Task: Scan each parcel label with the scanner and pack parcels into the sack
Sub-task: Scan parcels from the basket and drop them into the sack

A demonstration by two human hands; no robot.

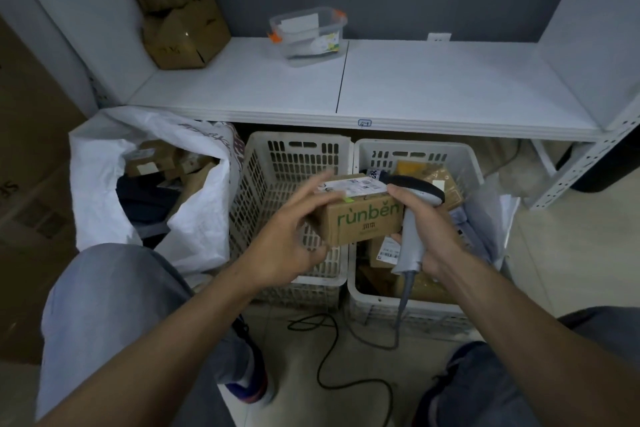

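Grips the box (363, 222) by its left end with the left hand (294, 232), fingers curled over the top edge and blurred, thumb lower on the near side. Wraps the right hand (429, 222) tight round the handle of the scanner (410, 243), thumb up beside the right end of the box; impossible to tell whether that hand also touches the box. Holds the box in the air, roughly level, green print toward the camera, white label (349, 186) on top. Scanner's dark head just behind the box's right top corner, near the end of the label. From the handle, a cable (346, 385) down to the floor in loose loops. Under hands and box, two white baskets side by side and touching: left basket (294, 156) beneath the left hand, right basket (415, 154) with brown parcels (433, 180) in it. Left of the baskets, the white sack (97, 163), mouth open, more brown boxes and something dark inside. Above everything, a white shelf (433, 87) bearing a clear tub (308, 35) and, at its left end, a tilted carton (187, 35). At the lower corners, knees in grey trousers (104, 305).
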